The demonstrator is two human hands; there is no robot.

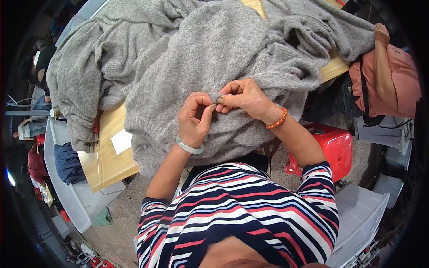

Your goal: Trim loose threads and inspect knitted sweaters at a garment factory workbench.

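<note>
A fuzzy grey knitted garment (214,49) is spread over the table in front of me, its near edge hanging toward my lap. Above its near part, the thumb and index finger of my left hand (195,115), with a pale green bangle on the wrist, pinch a small dark-grey bit of the knit. My right hand (245,99), wearing an orange bead bracelet, pinches the same spot from the other side. The fingertips of both hands nearly touch, and they partly hide the pinched bit. Small round buttons (144,146) show faintly near the garment's lower left edge.
More grey knitwear (80,85) is heaped at the left of the wooden table (105,165), near a white paper (121,141). A red stool (333,149) stands at my right. At the far right, a person in pink (389,82) holds grey knit. Plastic bins (73,196) flank me.
</note>
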